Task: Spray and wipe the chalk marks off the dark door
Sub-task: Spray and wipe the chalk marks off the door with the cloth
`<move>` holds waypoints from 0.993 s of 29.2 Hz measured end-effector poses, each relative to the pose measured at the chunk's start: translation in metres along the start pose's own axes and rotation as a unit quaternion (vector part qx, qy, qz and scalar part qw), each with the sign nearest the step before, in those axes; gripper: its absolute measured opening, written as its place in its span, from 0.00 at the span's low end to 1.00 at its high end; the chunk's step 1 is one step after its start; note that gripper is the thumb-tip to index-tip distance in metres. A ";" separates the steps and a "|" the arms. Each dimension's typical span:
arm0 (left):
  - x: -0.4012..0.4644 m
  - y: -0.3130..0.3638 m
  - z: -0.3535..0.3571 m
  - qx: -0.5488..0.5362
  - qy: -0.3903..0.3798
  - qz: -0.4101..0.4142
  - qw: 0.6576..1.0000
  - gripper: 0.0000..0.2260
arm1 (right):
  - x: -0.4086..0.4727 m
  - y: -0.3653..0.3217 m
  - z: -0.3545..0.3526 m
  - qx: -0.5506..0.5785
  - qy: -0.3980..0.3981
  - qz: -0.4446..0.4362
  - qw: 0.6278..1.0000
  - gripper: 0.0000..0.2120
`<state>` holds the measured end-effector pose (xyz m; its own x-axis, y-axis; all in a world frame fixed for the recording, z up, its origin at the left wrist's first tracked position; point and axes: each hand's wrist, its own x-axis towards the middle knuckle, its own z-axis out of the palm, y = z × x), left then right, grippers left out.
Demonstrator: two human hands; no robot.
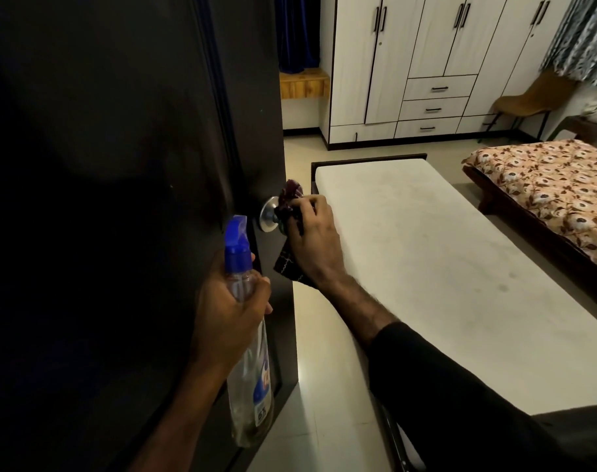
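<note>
The dark door (pixel 120 165) fills the left half of the view, its face in deep shadow; no chalk marks show on it. A round metal knob (pixel 269 212) sticks out near its right edge. My right hand (pixel 312 240) grips a dark maroon patterned cloth (pixel 290 199) bunched over the knob, with a corner of the cloth hanging below the palm. My left hand (pixel 232 301) holds a clear spray bottle (pixel 249 379) by its neck, upright, just left of the door's edge. Its blue nozzle (pixel 237 241) points toward the door.
A low bed with a bare white mattress (pixel 460 267) runs along the right of the door. A second bed with a floral cover (pixel 556 189) lies beyond. White wardrobes (pixel 426 63) and a brown chair (pixel 532 97) stand at the far wall.
</note>
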<state>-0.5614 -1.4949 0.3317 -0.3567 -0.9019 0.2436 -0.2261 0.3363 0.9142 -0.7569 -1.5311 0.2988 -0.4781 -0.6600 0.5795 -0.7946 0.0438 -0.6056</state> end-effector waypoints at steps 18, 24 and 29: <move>-0.010 0.017 -0.026 -0.028 0.004 0.009 1.000 0.17 | -0.031 -0.048 0.049 -0.176 -0.154 0.014 0.972 0.24; -0.011 0.018 -0.037 -0.034 0.000 0.005 0.999 0.16 | 0.007 -0.052 0.023 -0.167 -0.004 -0.010 0.986 0.26; -0.008 0.016 -0.039 -0.053 -0.003 -0.002 0.999 0.15 | 0.045 -0.039 0.004 -0.177 -0.031 0.026 0.983 0.22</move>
<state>-0.5263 -1.4931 0.3568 -0.3614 -0.9016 0.2378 -0.1300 0.3013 0.9446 -0.7459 -1.5655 0.3463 -0.5073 -0.6934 0.5117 -0.8550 0.3305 -0.3997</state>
